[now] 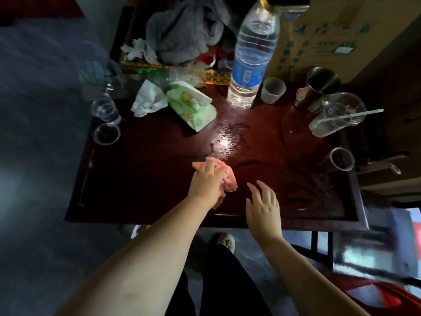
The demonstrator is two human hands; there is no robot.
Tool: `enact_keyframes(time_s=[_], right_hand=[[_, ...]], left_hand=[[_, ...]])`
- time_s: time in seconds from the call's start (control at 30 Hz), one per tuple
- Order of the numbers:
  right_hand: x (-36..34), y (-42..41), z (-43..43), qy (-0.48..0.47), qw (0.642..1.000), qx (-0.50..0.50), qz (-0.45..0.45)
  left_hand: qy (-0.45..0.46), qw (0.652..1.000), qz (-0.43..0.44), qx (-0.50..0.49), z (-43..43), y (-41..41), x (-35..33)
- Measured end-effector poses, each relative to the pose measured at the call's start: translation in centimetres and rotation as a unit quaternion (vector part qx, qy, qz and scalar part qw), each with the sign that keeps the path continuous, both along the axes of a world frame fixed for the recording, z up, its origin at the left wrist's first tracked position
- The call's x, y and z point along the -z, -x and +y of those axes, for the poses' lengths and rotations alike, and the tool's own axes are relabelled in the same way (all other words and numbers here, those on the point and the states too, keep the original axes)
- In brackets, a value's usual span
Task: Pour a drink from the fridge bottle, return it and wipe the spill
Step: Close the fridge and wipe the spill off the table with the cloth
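A: Left hand (206, 182)?
B: Reaching over the near-centre of the counter (141, 179), forearm long and nearly straight, palm down. Fingers (208, 168) clamped on a bunched pink cloth (229, 182), pressing it to the wood.
A: Why there?
B: Spill (227, 137) lies just beyond the cloth, toward the far side: a beaded wet patch catching the light. Curved smears right of the cloth read as wipe tracks. My read: wiping step in hand, wet patch not yet reached.
A: Right hand (263, 207)?
B: Just right of the cloth, apart from it. Palm down, fingers spread and straight, holding nothing. Touching the counter or hovering, cannot tell. Probably a brace, or kept out of the wipe path.
A: Bottle (252, 58)?
B: Upright at the far side, centre-right, beyond the spill. Paper cup (272, 90) just beside it on the right. In neither hand. If that is the fridge bottle, returning it looks undone.
A: Hazards?
B: Tissue pack (193, 108) sits near the spill's left. A wide sweep could nudge it.
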State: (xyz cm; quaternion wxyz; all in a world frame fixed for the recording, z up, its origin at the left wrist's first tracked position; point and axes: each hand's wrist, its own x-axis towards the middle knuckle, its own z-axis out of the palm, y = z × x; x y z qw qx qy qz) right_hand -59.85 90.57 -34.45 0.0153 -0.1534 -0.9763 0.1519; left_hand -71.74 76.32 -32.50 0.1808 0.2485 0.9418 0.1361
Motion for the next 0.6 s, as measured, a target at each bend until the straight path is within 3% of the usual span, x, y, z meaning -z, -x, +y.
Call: enact_keyframes(time_s=[0.33,0.6], right_hand=[[-1.0,4.4,-19.3,0.052,0.986,-0.145,-0.066],[-1.0,5.4,-23.9,0.030,0.991,-0.081,-0.104]], left_hand=[[0.059,0.988,0.017,-0.139,-22.3,0.8,0.2],[0.040,0.986,0.058,-0.149,-28.3,1.4,0.1]])
